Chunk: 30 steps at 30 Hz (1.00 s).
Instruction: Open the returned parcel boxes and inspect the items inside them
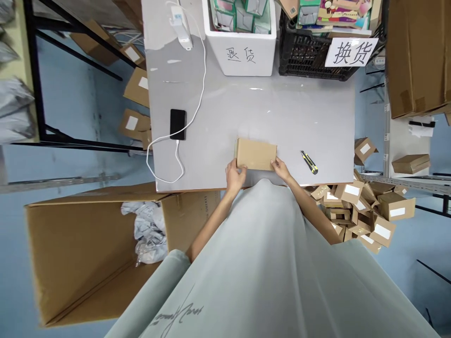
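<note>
A small brown cardboard box (256, 154) is at the front edge of the grey-white table, between my two hands. My left hand (235, 177) grips its near left corner, thumb on the near side. At the near right corner, the fingers of my right hand (281, 169) pinch the box. The box looks closed, and its upper face is plain. To the right of my right hand lies a yellow and black utility knife (309, 162), apart from it.
A white bin (243, 54) of green-edged boxes and a black crate (299, 54) stand at the table's back. A phone (178, 124) with its white cable lies left. A large open carton (88, 263) holds crumpled bags, front left. Opened boxes (382, 230) pile up on the right.
</note>
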Available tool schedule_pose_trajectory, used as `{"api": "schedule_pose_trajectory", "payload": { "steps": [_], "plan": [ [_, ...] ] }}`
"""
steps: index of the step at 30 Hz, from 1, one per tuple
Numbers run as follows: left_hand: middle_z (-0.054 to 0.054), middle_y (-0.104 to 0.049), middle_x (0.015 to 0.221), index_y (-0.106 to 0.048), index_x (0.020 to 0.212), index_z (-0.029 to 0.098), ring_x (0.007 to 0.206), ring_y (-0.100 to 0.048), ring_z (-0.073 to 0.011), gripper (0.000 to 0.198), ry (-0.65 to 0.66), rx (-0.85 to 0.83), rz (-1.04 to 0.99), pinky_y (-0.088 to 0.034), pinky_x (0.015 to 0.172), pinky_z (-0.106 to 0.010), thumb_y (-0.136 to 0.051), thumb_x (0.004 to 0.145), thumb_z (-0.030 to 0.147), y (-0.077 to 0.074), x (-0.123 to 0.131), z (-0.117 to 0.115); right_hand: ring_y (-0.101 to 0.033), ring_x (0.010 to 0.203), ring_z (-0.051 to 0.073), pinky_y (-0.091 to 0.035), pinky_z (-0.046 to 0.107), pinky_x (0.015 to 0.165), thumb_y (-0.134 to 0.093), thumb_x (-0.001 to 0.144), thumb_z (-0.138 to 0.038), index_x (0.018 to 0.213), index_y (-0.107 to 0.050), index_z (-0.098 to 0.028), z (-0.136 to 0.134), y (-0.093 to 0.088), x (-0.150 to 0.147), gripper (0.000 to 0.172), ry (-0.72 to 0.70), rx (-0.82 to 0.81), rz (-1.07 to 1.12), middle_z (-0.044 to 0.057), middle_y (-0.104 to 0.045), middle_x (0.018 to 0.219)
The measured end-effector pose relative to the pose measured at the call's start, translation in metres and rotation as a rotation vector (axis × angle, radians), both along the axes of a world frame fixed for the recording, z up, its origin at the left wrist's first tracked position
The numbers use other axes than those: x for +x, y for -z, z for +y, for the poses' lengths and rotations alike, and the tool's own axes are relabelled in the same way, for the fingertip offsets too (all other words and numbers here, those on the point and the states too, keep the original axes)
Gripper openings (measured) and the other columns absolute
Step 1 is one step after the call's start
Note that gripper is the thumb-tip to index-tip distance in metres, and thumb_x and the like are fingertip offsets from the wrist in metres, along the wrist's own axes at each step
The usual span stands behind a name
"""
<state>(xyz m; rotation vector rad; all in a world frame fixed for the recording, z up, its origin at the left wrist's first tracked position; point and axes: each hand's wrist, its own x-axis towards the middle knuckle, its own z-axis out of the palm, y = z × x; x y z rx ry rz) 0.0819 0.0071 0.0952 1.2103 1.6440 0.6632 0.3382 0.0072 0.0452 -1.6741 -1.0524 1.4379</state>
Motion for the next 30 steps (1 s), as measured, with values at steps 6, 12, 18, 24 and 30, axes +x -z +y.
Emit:
{"api": "schedule_pose_trajectory", "payload": {
  "steps": [6, 12, 18, 24, 30],
  "plan": [
    [-0.022, -0.056, 0.160, -0.064, 0.161, 0.021, 0.161, -0.045, -0.0430, 0.062, 0.081, 0.240, 0.188, -0.031, 0.141, -0.062, -0.071, 0.100, 0.034, -0.042, 0.031, -0.032, -0.074, 0.137, 0.041, -0.052, 0.062, 0.130, -0.074, 0.093, -0.073, 0.138, -0.077, -0.022, 0.010, -0.002, 0.000, 0.068, -0.055, -0.089, -0.226, 0.016, -0.085, 0.135],
    [-0.013, -0.073, 0.145, -0.081, 0.137, 0.027, 0.152, -0.059, -0.0374, 0.035, 0.384, 0.242, -0.005, -0.039, 0.139, -0.059, -0.066, 0.106, 0.031, -0.060, 0.060, -0.022, -0.076, 0.134, 0.037, -0.059, 0.056, 0.123, -0.045, 0.106, -0.086, 0.139, -0.078, -0.023, -0.007, -0.042, 0.030, 0.079, -0.008, 0.081, -0.181, 0.016, -0.081, 0.145],
    [-0.018, -0.064, 0.158, -0.068, 0.154, 0.021, 0.128, -0.074, -0.0323, 0.054, 0.149, 0.091, -0.139, -0.064, 0.111, -0.049, -0.071, 0.102, 0.037, -0.034, 0.060, 0.009, -0.083, 0.120, 0.037, -0.066, 0.054, 0.113, -0.070, 0.094, -0.088, 0.153, -0.072, -0.022, -0.018, -0.061, 0.044, 0.089, -0.017, 0.074, -0.080, 0.015, -0.077, 0.154],
    [-0.019, -0.070, 0.152, -0.071, 0.151, 0.018, 0.132, -0.071, -0.0377, 0.064, 0.194, 0.024, -0.091, -0.060, 0.116, -0.051, -0.083, 0.094, 0.044, -0.027, 0.063, 0.042, -0.081, 0.122, 0.037, -0.068, 0.053, 0.111, -0.072, 0.091, -0.089, 0.159, -0.071, -0.024, -0.014, -0.055, 0.029, 0.094, 0.011, 0.075, -0.072, 0.016, -0.075, 0.153],
    [-0.019, -0.055, 0.171, -0.050, 0.169, 0.025, 0.164, -0.048, -0.0437, 0.111, 0.214, 0.132, -0.150, -0.044, 0.133, -0.052, -0.103, 0.077, 0.058, -0.038, 0.072, 0.052, -0.059, 0.159, 0.040, -0.067, 0.053, 0.118, -0.076, 0.093, -0.081, 0.176, -0.054, -0.024, -0.031, -0.057, 0.017, 0.103, 0.005, 0.192, -0.095, 0.017, -0.047, 0.182]
  ]
}}
